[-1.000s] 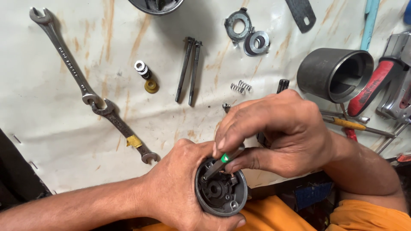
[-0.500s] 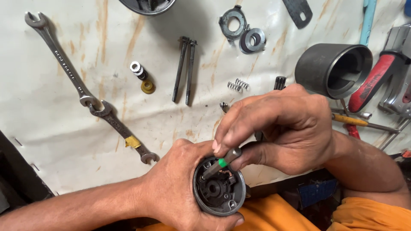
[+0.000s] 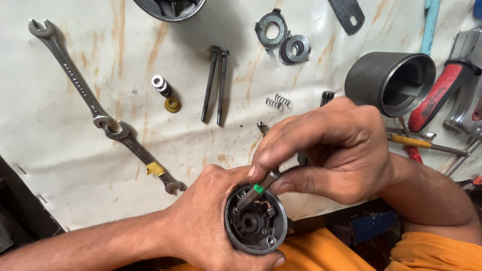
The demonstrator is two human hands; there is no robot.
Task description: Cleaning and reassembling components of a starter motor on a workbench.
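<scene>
My left hand [image 3: 211, 221] grips a round dark motor end cap [image 3: 256, 226] near the bottom edge, its open face turned up toward me. Inside it I see a black brush holder and copper parts. My right hand [image 3: 326, 150] pinches a small tool with a green band [image 3: 257, 189], its tip resting inside the cap at the upper left. Both hands are over my lap, just in front of the white work sheet.
On the stained white sheet lie two open-end spanners [image 3: 95, 108], two long bolts [image 3: 216, 83], small bushings [image 3: 165, 93], springs [image 3: 277, 101], two ring parts [image 3: 283, 37] and a dark cylindrical housing [image 3: 391, 83]. Red-handled tools [image 3: 437, 95] and a yellow-handled screwdriver [image 3: 416, 142] sit at right.
The view has shifted slightly. My right hand's tool stays in the end cap, with only small finger movement; the left hand keeps its hold.
</scene>
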